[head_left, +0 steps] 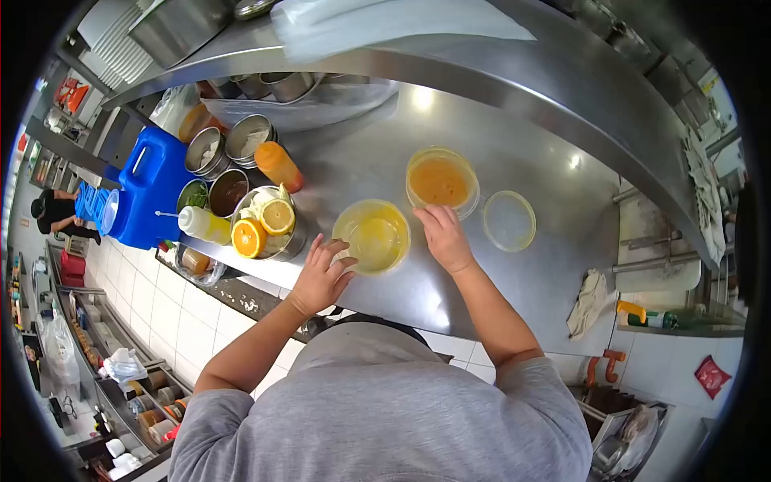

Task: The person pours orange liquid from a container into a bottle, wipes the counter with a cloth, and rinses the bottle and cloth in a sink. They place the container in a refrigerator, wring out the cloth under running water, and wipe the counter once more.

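Observation:
A round clear plastic tub with a yellowish residue inside stands on the steel counter in front of me. My left hand is at its left rim, fingers spread; whether they touch it is hard to tell. Behind it to the right is a second plastic tub holding orange liquid. My right hand has its fingers bent together at this tub's near rim and appears to pinch it. To the right, a round translucent lid lies flat on the counter.
Left on the counter are a bowl with cut oranges, a squeeze bottle of yellow liquid, an orange bottle, several metal pots and a blue jug. A cloth lies at right. A steel shelf overhangs the back.

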Action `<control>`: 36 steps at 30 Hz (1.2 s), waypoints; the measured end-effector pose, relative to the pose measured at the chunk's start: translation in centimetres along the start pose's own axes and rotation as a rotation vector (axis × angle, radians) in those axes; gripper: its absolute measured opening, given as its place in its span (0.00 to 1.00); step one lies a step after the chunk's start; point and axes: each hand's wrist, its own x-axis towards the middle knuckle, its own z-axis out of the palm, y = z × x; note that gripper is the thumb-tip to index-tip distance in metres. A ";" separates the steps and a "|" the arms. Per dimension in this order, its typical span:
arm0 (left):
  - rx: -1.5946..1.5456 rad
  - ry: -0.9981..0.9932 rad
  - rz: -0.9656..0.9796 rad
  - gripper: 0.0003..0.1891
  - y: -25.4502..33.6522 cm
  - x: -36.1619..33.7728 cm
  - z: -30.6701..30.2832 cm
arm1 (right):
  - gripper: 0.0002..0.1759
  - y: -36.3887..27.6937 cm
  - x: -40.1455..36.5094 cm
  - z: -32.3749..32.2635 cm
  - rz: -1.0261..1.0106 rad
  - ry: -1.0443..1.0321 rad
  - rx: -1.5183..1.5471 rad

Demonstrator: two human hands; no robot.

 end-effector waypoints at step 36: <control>0.228 -0.359 -0.164 0.47 2.3 7.8 0.8 | 0.11 16.6 -7.0 -10.6 1.167 0.239 -0.305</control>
